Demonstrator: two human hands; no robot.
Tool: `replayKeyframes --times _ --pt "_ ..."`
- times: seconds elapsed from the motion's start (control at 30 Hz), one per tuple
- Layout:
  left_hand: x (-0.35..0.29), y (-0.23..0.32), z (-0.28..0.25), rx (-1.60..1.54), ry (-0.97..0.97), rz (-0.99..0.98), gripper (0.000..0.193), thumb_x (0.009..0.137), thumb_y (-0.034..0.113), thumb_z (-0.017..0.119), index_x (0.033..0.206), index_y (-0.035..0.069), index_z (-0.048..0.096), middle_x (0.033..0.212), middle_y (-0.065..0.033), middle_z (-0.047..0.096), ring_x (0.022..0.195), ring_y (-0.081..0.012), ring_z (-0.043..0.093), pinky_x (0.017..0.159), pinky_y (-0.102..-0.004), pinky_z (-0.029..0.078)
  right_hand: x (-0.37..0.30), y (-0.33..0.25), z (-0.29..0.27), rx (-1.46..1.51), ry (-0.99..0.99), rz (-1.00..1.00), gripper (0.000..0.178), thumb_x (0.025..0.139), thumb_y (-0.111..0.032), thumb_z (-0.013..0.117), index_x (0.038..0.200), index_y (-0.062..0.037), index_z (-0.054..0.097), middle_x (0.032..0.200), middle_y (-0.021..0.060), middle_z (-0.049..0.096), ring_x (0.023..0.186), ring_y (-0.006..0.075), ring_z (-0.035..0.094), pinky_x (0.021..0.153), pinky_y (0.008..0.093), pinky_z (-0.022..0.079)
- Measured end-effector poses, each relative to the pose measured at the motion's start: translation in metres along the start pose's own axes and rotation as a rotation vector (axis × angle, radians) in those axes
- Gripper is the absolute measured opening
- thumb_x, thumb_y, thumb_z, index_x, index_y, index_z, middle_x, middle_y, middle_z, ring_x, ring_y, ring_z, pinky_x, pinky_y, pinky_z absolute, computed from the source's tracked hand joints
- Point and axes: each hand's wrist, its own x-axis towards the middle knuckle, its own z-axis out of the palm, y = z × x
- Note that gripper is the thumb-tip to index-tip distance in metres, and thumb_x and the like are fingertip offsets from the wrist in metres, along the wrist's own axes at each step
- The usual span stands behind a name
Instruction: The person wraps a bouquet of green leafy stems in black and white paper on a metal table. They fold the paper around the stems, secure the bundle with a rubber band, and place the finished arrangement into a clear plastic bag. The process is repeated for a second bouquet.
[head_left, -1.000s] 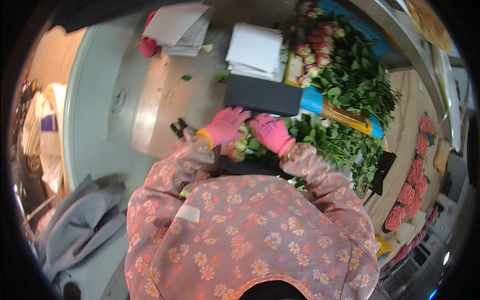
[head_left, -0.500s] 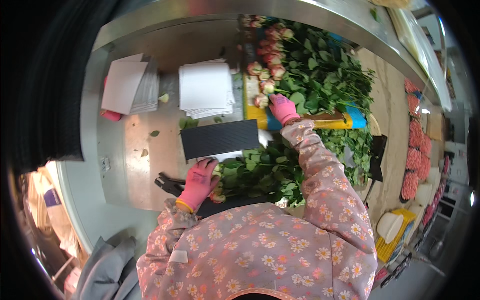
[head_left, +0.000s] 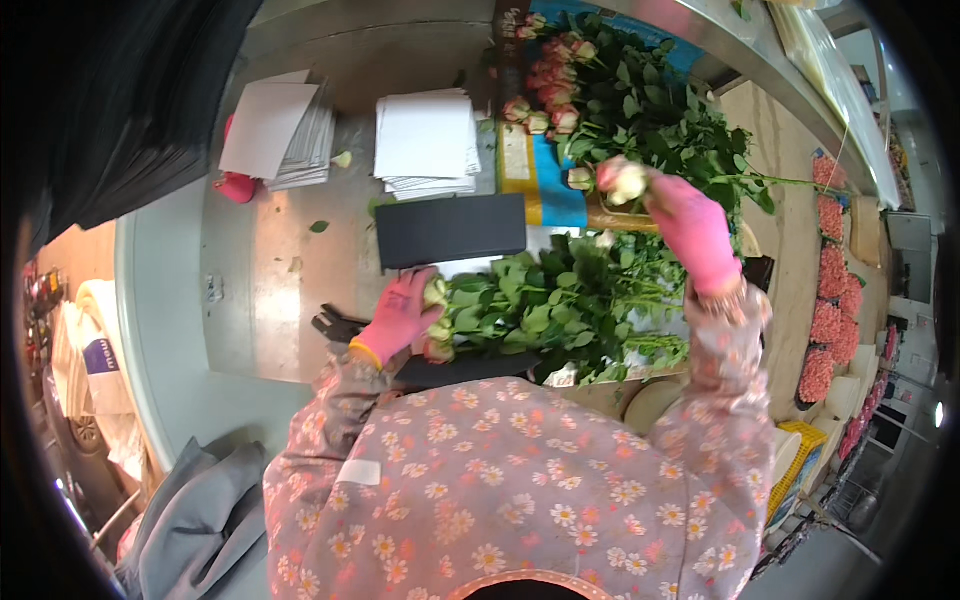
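My right hand (head_left: pixel 695 230), in a pink glove, is closed on one or more roses, raised above the near end of the flower pile. Motion smears the cream-and-pink rose heads (head_left: pixel 622 181); a leafy stem (head_left: pixel 765 182) trails off to the right. My left hand (head_left: pixel 398 318), also gloved, curls against the pale rose heads (head_left: pixel 437 350) at the left end of a nearer bunch, with one head between thumb and fingers. The leaves (head_left: pixel 535 310) of that bunch lie rightward between a dark ribbed board (head_left: pixel 452 231) and another dark panel (head_left: pixel 465 370) close to my body.
More roses (head_left: pixel 555 85) are heaped at the far right on blue and yellow wrapping (head_left: pixel 560 190). White sheet stacks (head_left: pixel 425 135) (head_left: pixel 265 130) lie at the far left. A black clamp-like part (head_left: pixel 338 323) is beside my left hand. A metal rail (head_left: pixel 690 30) crosses the far side.
My right hand has lifted from the pile and swung right and nearer, carrying rose heads with it. My left hand stays at the near bunch's heads. The whole view has shifted slightly.
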Motion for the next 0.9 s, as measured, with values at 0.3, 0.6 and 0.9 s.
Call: replayKeyframes --times 0.3,0.6,0.9 --pt "-0.01 0.014 0.006 0.399 0.075 0.027 0.039 0.08 0.029 0.06 0.113 0.011 0.054 0.112 -0.0105 0.053 0.099 -0.0285 0.052 0.079 -0.0409 0.045 -0.005 -0.127 0.145 0.374 -0.552 -0.181 0.021 0.084 -0.029 0.054 0.095 -0.0112 0.054 0.078 0.0113 0.063 0.077 0.032 0.062 0.064 0.0447 0.047" --pt "-0.029 0.014 0.02 0.349 0.111 -0.046 0.038 0.079 0.025 0.06 0.114 0.012 0.055 0.113 -0.01 0.053 0.096 -0.0272 0.053 0.077 -0.0409 0.044 -0.027 -0.145 0.243 0.213 -0.148 -0.271 0.016 0.086 -0.026 0.055 0.097 -0.0145 0.053 0.077 0.0073 0.059 0.067 0.027 0.061 0.057 0.0404 0.048" --pt "-0.027 0.018 0.017 0.326 0.042 -0.088 0.044 0.078 0.023 0.061 0.119 0.013 0.05 0.116 -0.0091 0.051 0.103 -0.0263 0.051 0.08 -0.0415 0.044 -0.022 -0.141 0.267 -0.053 -0.269 -0.34 0.018 0.084 -0.02 0.049 0.099 -0.0125 0.055 0.077 0.0078 0.061 0.067 0.0251 0.063 0.055 0.0406 0.048"
